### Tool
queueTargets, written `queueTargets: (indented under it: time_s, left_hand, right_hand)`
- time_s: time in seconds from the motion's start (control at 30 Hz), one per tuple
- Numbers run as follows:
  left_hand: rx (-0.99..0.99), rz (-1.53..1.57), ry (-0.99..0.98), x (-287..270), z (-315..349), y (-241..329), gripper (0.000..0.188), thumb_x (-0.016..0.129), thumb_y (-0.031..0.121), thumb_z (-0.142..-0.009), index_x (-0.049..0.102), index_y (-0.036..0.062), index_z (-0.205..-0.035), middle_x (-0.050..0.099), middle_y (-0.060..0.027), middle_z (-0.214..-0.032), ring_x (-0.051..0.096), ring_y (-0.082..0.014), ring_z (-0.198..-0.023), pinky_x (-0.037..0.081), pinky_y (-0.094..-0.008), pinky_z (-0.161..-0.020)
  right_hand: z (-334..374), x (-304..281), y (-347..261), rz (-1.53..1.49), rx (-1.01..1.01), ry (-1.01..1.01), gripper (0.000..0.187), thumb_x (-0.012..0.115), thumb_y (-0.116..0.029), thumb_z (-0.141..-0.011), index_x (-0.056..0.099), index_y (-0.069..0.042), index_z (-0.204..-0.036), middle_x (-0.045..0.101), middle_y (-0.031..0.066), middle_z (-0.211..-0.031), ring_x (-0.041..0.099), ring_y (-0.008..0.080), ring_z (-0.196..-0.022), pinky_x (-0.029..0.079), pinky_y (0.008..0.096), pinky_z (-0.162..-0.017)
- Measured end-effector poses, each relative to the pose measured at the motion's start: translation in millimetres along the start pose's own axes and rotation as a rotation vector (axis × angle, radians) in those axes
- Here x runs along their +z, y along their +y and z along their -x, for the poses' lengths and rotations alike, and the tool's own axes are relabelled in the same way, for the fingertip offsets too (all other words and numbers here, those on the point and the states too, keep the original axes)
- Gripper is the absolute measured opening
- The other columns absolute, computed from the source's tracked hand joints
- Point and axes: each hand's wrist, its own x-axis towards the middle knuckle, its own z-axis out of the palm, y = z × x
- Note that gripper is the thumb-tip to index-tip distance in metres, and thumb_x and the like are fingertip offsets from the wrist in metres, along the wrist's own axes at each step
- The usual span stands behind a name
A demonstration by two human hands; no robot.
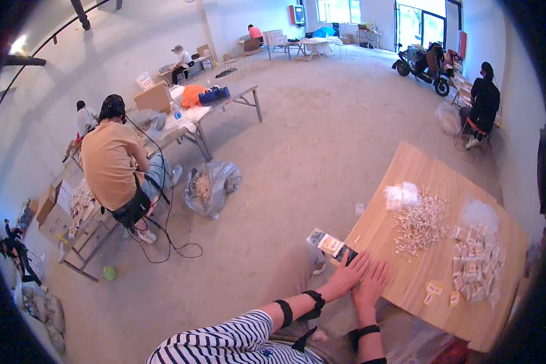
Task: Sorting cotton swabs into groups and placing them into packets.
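My left hand [348, 274] lies at the near left edge of the wooden table [376, 230], fingers stretched out. Its fingertips touch the dark end of a flat rectangular thing [332, 244] with a pale, orange-marked face. The far end of that thing looks clear and juts past the table's corner; I cannot tell its kind. Close against the left, my right hand [371, 286] has its fingers stretched over the table edge. On the table lie a loose heap of small white sticks like cotton swabs [421, 223], a pile of small white packets [476, 264] and yellow-and-white cards [433, 291].
Clear plastic bags [401, 196] lie beside the stick heap. A person in a tan shirt [109, 161] sits at a long table at left, near an open plastic bag [212, 188] on the floor. Another person [485, 97] sits at the far right, near a scooter [424, 65].
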Motion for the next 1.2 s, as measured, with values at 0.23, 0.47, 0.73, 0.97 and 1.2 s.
queueTargets:
  time_s: [0.23, 0.47, 0.73, 0.97, 1.2]
  left_hand:
    - [0.014, 0.006, -0.101, 1.9, 0.7, 1.2, 0.061, 0.054, 0.017, -0.092, 0.043, 0.0025, -0.150, 0.030, -0.0160, -0.165, 0.022, -0.0273, -0.156, 0.014, -0.0637, -0.121]
    - [-0.010, -0.129, -0.032, 24.4, 3.4, -6.7, 0.067, 0.057, 0.018, -0.090, 0.039, 0.0041, -0.153, 0.028, -0.0142, -0.167, 0.020, -0.0269, -0.157, 0.010, -0.0657, -0.121]
    - [0.008, -0.174, -0.134, 5.4, -0.5, 2.0, 0.059, 0.049, 0.021, -0.096, 0.042, 0.0057, -0.152, 0.030, -0.0138, -0.166, 0.022, -0.0261, -0.156, 0.015, -0.0692, -0.118]
    - [0.008, -0.120, -0.154, 0.8, -1.4, 1.1, 0.060, 0.049, 0.020, -0.096, 0.041, 0.0056, -0.153, 0.028, -0.0140, -0.167, 0.020, -0.0266, -0.157, 0.011, -0.0690, -0.119]
    - [0.009, -0.067, -0.124, 1.9, -2.5, 2.5, 0.058, 0.050, 0.021, -0.096, 0.043, 0.0062, -0.152, 0.031, -0.0130, -0.165, 0.022, -0.0281, -0.156, 0.011, -0.0673, -0.120]
  right_hand:
    - [3.2, 0.8, 3.7, -0.056, -0.014, -0.073, 0.103, 0.084, -0.035, -0.071, 0.034, 0.001, -0.154, 0.028, 0.0264, -0.161, 0.019, 0.0423, -0.154, 0.016, 0.0544, -0.125]
    - [0.0, 1.7, -3.0, -0.106, -0.053, 0.007, 0.097, 0.081, -0.034, -0.073, 0.036, 0.004, -0.151, 0.031, 0.0302, -0.159, 0.021, 0.0456, -0.152, 0.016, 0.0568, -0.124]
    - [0.8, -32.5, 1.4, -0.241, -0.009, -0.130, 0.102, 0.084, -0.032, -0.070, 0.034, 0.004, -0.152, 0.028, 0.0315, -0.160, 0.020, 0.0447, -0.153, 0.014, 0.0559, -0.125]
    - [-2.4, -37.8, -5.0, -0.166, -0.020, -0.137, 0.089, 0.077, -0.030, -0.078, 0.037, 0.002, -0.151, 0.030, 0.0289, -0.160, 0.020, 0.0446, -0.153, 0.015, 0.0573, -0.125]
    - [1.5, -17.0, -0.2, -0.136, 0.019, -0.138, 0.090, 0.075, -0.032, -0.078, 0.036, 0.001, -0.152, 0.026, 0.0283, -0.162, 0.017, 0.0447, -0.154, 0.015, 0.0584, -0.124]
